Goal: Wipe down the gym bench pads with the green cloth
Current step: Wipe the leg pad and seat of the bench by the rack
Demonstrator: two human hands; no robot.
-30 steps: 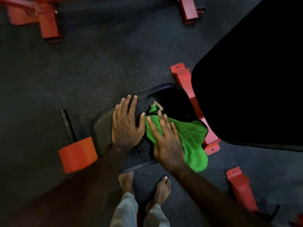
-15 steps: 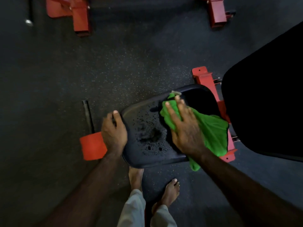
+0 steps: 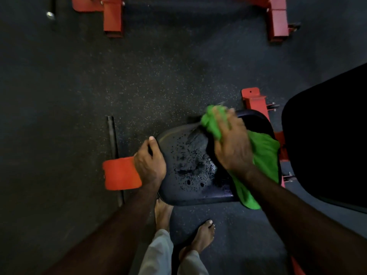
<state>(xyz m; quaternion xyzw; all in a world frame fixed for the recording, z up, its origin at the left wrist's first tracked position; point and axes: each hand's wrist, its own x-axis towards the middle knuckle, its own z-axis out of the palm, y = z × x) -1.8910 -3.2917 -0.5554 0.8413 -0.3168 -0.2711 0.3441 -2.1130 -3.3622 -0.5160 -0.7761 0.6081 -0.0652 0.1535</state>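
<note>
Black vinyl seat pad (image 3: 190,171), rounded at its corners, speckled with dark wet droplets across the middle and left part. Near edge running left to right just above two bare feet (image 3: 198,241) on the dark speckled rubber floor (image 3: 139,86). Left edge of that pad gripped by the left hand (image 3: 150,165), fingers curled under the rim, thumb laid on top. Just left of that hand, touching or nearly touching it, a red-orange rounded foam roller (image 3: 121,173) mounted on a thin black bar (image 3: 113,145).

Bright green cloth (image 3: 264,155), crumpled, spread over the right part of the pad, one end hanging off the near edge, the other bunched at the far edge. Pressed down onto it, the right hand (image 3: 232,143), palm flat on the fabric; fingers blurred, so cannot tell whether spread or curled into the bunch.

Right of the seat, a much larger black back pad (image 3: 327,135), its rounded corner close beside the cloth, with red steel frame (image 3: 254,102) showing in the narrow gap between the two pads. Little room on that right side.

Wide open floor beyond the far edge and off to the left. Well apart at the top, two red steel legs (image 3: 113,16) of other equipment. Pale grey trouser cuffs (image 3: 158,253) at the bottom edge, above the feet.
</note>
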